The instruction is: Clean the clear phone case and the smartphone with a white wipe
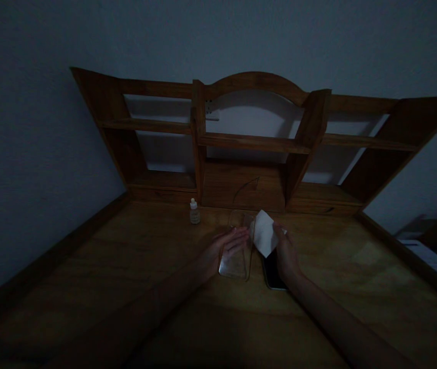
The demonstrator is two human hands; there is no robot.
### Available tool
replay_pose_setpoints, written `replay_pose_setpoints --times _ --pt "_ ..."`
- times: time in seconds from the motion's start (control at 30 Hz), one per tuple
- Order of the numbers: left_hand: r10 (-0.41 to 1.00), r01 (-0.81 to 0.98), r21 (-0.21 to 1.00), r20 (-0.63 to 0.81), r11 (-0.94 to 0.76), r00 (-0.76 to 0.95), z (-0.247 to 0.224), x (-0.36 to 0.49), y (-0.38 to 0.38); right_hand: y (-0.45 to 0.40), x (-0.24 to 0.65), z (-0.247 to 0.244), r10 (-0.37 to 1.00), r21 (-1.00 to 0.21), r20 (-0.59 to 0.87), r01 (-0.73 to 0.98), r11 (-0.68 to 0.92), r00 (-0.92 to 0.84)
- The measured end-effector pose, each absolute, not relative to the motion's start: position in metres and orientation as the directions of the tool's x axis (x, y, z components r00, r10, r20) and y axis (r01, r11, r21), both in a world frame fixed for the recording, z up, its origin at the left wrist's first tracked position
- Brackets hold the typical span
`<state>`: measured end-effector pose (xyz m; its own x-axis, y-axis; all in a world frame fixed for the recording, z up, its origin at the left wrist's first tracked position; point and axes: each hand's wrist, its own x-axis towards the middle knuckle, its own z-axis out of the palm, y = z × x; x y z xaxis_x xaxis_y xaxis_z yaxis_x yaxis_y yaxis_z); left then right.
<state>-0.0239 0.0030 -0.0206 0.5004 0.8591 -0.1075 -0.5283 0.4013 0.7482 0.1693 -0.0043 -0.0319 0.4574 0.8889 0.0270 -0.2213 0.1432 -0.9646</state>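
A clear phone case [236, 266] lies in front of me on the wooden desk, its far end dim and hard to make out. My left hand [228, 243] rests over the case with its fingers stretched out flat. Pinched in my right hand [285, 253] is a white wipe [265, 234], held up just to the right of the case. Below the wipe and partly hidden by that hand, a dark phone [273, 274] lies on the desk. Left of the case and farther back stands a small dropper bottle [194, 212] with a white cap.
A wooden shelf unit [256, 142] runs along the back of the desk [187, 318], against the wall. A power socket [211, 110] shows through its middle opening. Raised wooden edges border the desk on both sides. Papers [431, 261] lie beyond the right edge. The room is dim.
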Motion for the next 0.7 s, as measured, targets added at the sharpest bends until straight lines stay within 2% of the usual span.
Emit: replay_pose_setpoints --times 0.1,0.3,0.43,0.57,0.7 --pt "0.827 -0.562 0.698 -0.078 0.444 0.556 -0.02 -0.024 0.004 -0.011 0.164 -0.027 0.899 -0.977 0.043 -0.172 0.13 0.436" --pt "0.824 -0.612 0.621 -0.102 0.49 0.557 -0.007 -0.023 -0.001 -0.021 0.155 -0.018 0.917 -0.948 0.311 0.15 0.281 0.251" --pt "0.834 -0.634 0.607 -0.09 0.48 0.545 -0.004 -0.025 -0.003 -0.026 0.152 -0.013 0.921 -0.916 0.357 0.253 0.312 0.157" --pt "0.824 -0.632 0.584 -0.117 0.509 0.555 -0.005 -0.025 -0.001 -0.031 0.149 -0.008 0.884 -0.845 0.466 0.308 0.438 0.021" --pt "0.822 -0.628 0.587 -0.121 0.512 0.557 0.003 -0.023 -0.002 -0.031 0.15 -0.009 0.856 -0.753 0.505 0.428 0.501 -0.113"
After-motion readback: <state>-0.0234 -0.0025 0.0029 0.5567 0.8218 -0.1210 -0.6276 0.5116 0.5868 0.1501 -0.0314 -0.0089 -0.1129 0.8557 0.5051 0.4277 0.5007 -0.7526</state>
